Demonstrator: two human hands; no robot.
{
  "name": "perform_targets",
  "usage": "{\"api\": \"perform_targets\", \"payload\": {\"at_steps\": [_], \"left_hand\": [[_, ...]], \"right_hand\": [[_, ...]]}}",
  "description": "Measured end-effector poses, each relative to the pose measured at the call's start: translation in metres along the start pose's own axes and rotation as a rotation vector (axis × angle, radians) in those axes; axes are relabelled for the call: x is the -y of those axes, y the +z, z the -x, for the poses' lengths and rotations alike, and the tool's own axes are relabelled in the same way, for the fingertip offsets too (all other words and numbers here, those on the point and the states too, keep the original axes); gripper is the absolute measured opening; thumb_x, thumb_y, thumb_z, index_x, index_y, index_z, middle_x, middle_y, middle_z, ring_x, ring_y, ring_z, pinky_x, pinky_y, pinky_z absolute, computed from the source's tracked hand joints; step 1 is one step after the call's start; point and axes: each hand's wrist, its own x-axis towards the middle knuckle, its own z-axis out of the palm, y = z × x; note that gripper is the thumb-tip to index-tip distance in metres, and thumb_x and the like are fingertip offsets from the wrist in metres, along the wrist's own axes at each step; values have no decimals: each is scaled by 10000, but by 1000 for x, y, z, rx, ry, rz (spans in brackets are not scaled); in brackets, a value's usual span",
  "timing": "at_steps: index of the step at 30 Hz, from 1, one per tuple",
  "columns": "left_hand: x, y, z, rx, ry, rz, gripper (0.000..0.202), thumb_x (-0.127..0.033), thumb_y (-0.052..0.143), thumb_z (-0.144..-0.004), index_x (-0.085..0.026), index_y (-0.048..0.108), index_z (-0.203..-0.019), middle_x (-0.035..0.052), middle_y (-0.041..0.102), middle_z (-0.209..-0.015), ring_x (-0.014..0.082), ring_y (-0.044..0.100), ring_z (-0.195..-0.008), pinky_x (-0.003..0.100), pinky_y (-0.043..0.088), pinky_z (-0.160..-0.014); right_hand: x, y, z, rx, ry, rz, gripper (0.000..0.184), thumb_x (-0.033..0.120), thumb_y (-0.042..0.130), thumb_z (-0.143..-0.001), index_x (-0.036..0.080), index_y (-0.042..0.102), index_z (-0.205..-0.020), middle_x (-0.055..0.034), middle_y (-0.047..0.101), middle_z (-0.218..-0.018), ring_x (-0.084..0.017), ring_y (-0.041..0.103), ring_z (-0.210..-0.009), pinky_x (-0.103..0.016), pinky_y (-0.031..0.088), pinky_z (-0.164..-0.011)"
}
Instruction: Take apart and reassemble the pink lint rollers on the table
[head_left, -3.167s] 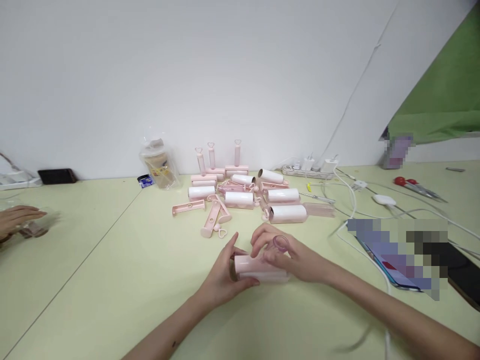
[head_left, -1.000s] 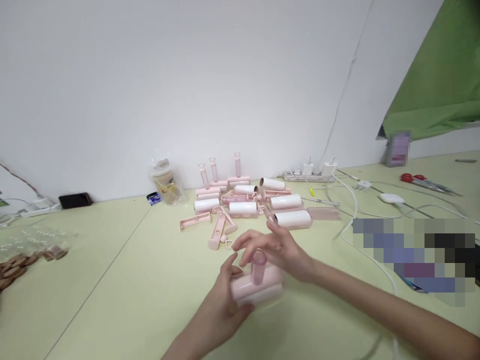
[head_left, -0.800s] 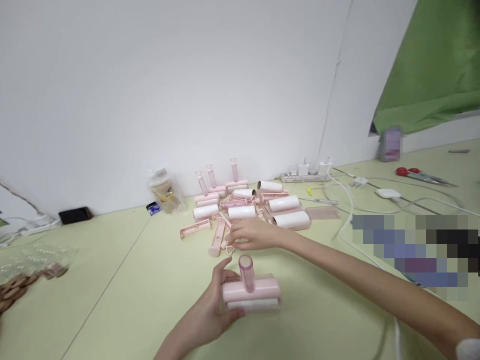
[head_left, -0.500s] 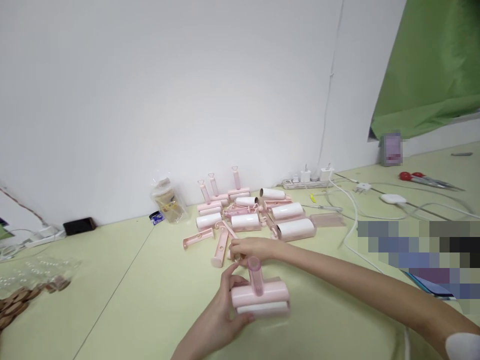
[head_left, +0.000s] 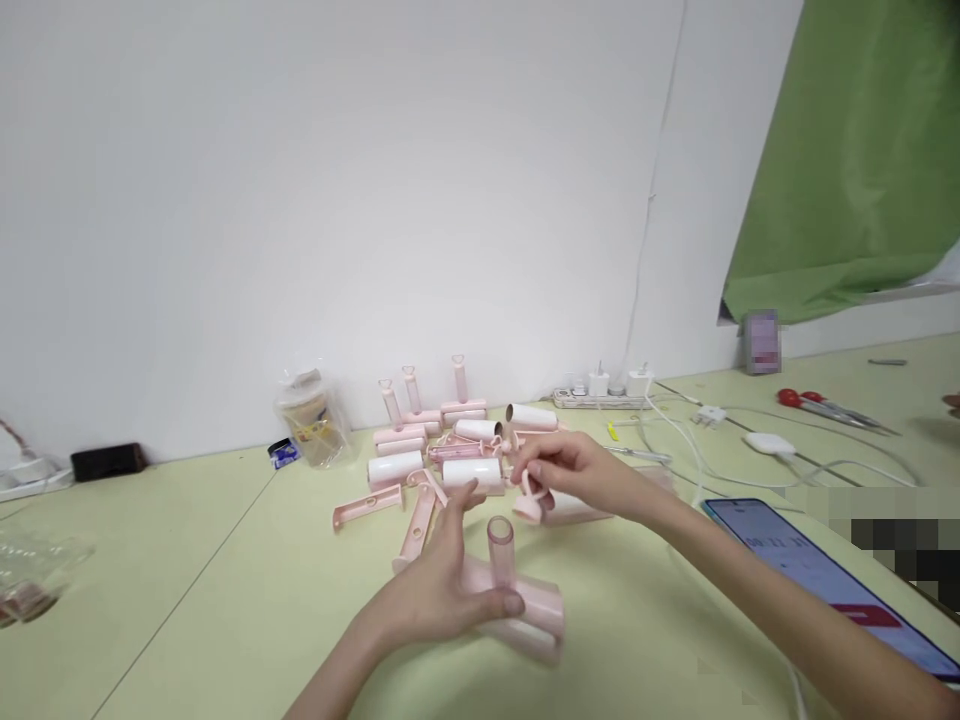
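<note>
My left hand grips a pink lint roller near the table's front, its thumb across the body and its index finger stretched out. The roller's clear pink tube handle points up and its top end is uncapped. Just beyond it, my right hand pinches a small pink cap with a heart-like loop. Behind the hands lie white paper rolls, pink holder pieces, and a white roll partly hidden by my right hand. Several assembled lint rollers stand by the wall.
A phone lies at the right, with white cables and a power strip behind it. Red-handled scissors rest further right. At the left are a bagged cup and a black box.
My right hand has moved right from among the pink pieces and now holds the looped cap in view. The lint roller in my left hand has tilted and dropped slightly.
</note>
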Motion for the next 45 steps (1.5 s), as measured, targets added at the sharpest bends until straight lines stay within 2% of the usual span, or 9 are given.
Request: {"api": "perform_targets", "payload": {"at_steps": [3, 6, 8, 11, 19, 24, 33, 39, 45], "left_hand": [[-13, 7, -15, -84, 115, 217, 705, -311, 668, -677, -249, 295, -1272, 77, 486, -1256, 229, 438, -1151, 356, 333, -951], [-19, 24, -33, -37, 100, 460, 325, -318, 604, -727, -176, 516, -1005, 44, 657, -834, 161, 599, -711, 246, 441, -615], [-18, 36, -42, -49, 31, 593, 218, -365, 575, -731, -155, 543, -785, 1, 599, -579, 108, 515, -464, 202, 347, -423], [-14, 51, -48, -159, -20, 688, 226, -368, 569, -707, -180, 470, -630, -79, 410, -407, 65, 377, -358, 189, 290, -377], [-16, 55, -46, -183, -50, 736, 235, -270, 582, -658, -189, 406, -525, -83, 355, -382, 52, 333, -364, 187, 282, -372], [-16, 55, -46, -185, -59, 765, 167, -214, 580, -643, -197, 417, -612, -99, 352, -399, 57, 341, -375, 178, 286, -370], [-13, 56, -46, -155, -2, 787, 266, -273, 607, -646, -195, 387, -518, -79, 345, -430, 53, 318, -398, 190, 257, -381], [-4, 49, -40, -47, 191, 934, 487, -606, 673, -522, -174, 500, -667, -24, 479, -535, 106, 445, -492, 228, 349, -473], [-25, 56, -42, -300, 16, 1033, 542, -712, 517, -600, -172, 478, -639, -53, 412, -398, 99, 403, -379, 228, 334, -418]], "right_hand": [[18, 11, 3, 1, -48, 144, 154, 148, 466, -784, 164, 614, -821, 3, 566, -677, -105, 529, -580, -214, 409, -521], [28, 18, 3, -2, -70, 301, 173, 101, 471, -763, 180, 621, -796, 10, 570, -674, -110, 508, -615, -208, 387, -544], [28, 19, 3, -14, -54, 318, 152, 126, 492, -771, 190, 627, -799, 4, 584, -711, -119, 515, -658, -210, 392, -568], [21, 19, 3, -13, 6, 233, 132, 227, 556, -781, 214, 643, -880, -7, 605, -799, -134, 535, -726, -218, 418, -616], [13, 22, 5, 89, 53, 65, 150, 332, 590, -791, 206, 659, -833, -18, 600, -914, -154, 562, -853, -241, 429, -757], [15, 29, 6, 42, 50, 156, 193, 289, 530, -829, 183, 645, -715, -2, 617, -692, -134, 567, -672, -214, 425, -617], [17, 32, 7, 19, -54, 237, 285, 322, 486, -860, 182, 619, -651, -1, 602, -628, -115, 542, -605, -199, 413, -567], [10, 34, 7, 48, -35, 190, 316, 336, 435, -885, 177, 627, -690, -9, 589, -634, -118, 559, -604, -207, 441, -584], [4, 37, 8, 13, -77, 163, 296, 329, 472, -857, 172, 604, -644, -41, 623, -727, -132, 587, -633, -215, 470, -562]]}}
